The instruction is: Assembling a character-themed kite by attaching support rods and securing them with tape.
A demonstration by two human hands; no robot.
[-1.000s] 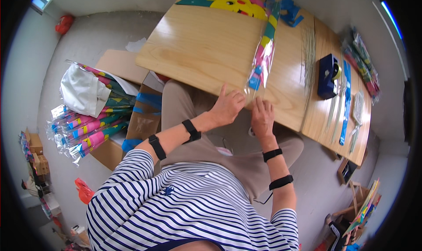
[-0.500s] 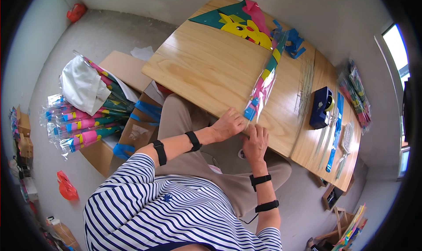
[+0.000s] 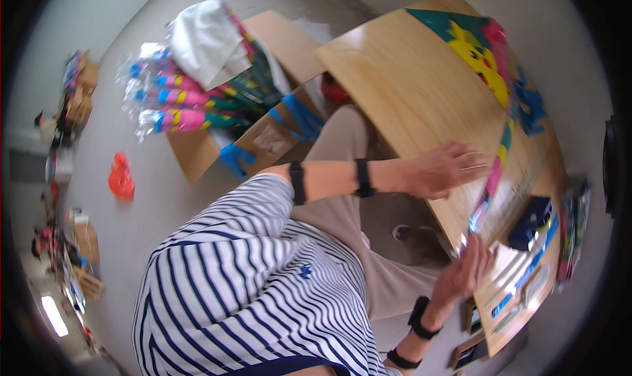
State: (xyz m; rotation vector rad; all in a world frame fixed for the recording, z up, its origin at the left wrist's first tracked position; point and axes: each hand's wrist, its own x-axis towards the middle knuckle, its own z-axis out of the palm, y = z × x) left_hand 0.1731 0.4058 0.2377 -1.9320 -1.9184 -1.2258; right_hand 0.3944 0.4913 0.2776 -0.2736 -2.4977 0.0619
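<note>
A slim rolled kite (image 3: 498,163) in green, yellow and pink lies along the table inside a clear plastic sleeve, its blue end toward me. At that near end, my right hand (image 3: 466,268) is closed on the sleeve by the table edge; blur softens the fingers. My left hand (image 3: 444,170) hovers over the table's near edge, its fingers stretched out toward the middle of the roll, with nothing visible in it. Beyond lies a flat green kite (image 3: 475,56) with a yellow cartoon figure and pink cloth.
The wooden table (image 3: 388,66) has blue ribbons (image 3: 528,103), a dark blue tape dispenser (image 3: 530,222) and a blue strip (image 3: 517,287) on its right. At left, an open cardboard box (image 3: 270,139) holds several sleeved rolls (image 3: 197,99) under white cloth. A red bag (image 3: 121,176) lies on the floor.
The view has swung left, so the table sits farther right. My hands, together at the roll's near end before, are apart: the left has moved up along the roll, the right stays at its end.
</note>
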